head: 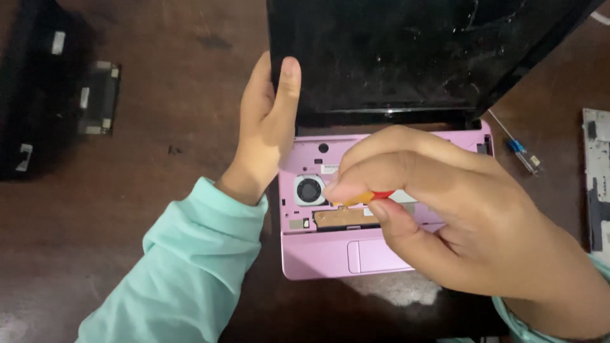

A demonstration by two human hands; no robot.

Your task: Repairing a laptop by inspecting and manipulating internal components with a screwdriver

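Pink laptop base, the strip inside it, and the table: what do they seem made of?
Pink laptop base: likely plastic, smooth satin sheen. Copper-coloured strip: probably metal, going by its colour. Table: looks like dark wood or veneer, with grain and scuffs.

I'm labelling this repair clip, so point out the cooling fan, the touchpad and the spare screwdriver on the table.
cooling fan (pixel 309 190), head view, on the round dark hub.
touchpad (pixel 375 256), head view, on the pink pad's bare middle.
spare screwdriver (pixel 516 146), head view, on its blue handle section.

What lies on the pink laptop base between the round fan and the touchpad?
In the head view, between fan and touchpad lies a copper-coloured plate on the pink laptop base.
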